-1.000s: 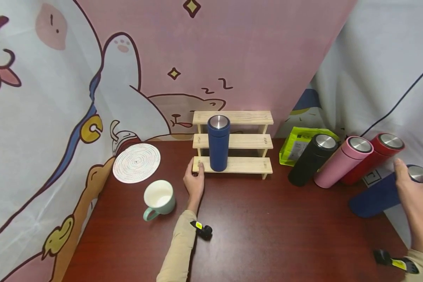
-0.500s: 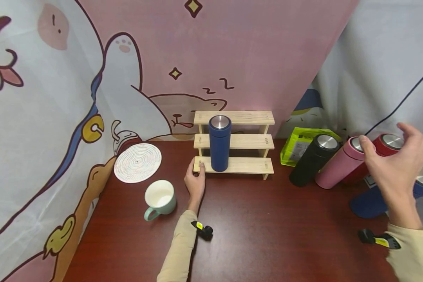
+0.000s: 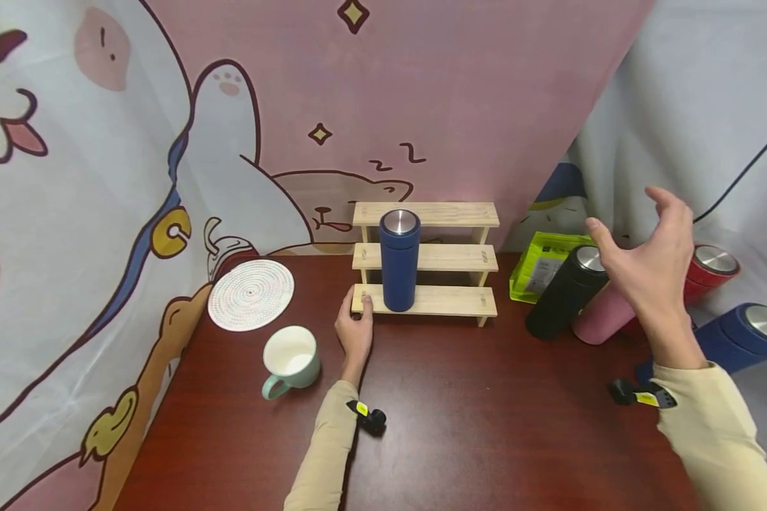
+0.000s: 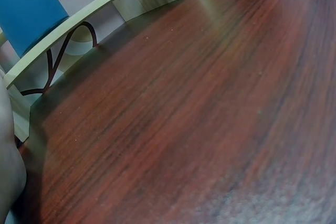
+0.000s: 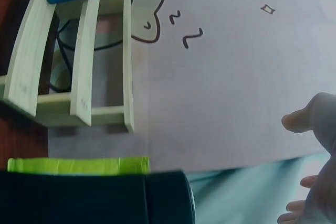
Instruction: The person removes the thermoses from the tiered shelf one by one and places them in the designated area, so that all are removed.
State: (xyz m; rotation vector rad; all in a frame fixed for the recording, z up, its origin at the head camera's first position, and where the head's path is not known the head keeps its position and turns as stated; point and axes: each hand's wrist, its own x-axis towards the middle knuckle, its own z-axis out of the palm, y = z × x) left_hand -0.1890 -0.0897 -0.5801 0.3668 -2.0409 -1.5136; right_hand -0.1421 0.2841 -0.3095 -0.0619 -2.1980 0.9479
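Observation:
A small three-step wooden display stand (image 3: 450,301) stands at the back of the table, and a blue thermos bottle (image 3: 399,273) rests upright on its lowest step, toward the left. My left hand (image 3: 355,330) holds the left end of that step, thumb on top; in the left wrist view only part of the hand (image 4: 10,166) shows, beside the stand's leg. Raised with thumb and fingers spread, my right hand (image 3: 655,266) holds nothing and overlaps a pink thermos bottle (image 3: 604,314). A black thermos bottle (image 3: 561,294) stands just left of it.
Right of the pink bottle are a red thermos bottle (image 3: 709,270) and another blue one (image 3: 741,337). Behind the black one sits a bright green bag (image 3: 530,270). A mint mug (image 3: 300,369) and a round woven mat (image 3: 251,294) lie on the left.
My right hand has come away from the blue bottle at the far right and moved left, past the red and pink bottles, fingers spread. The left hand keeps its place on the stand.

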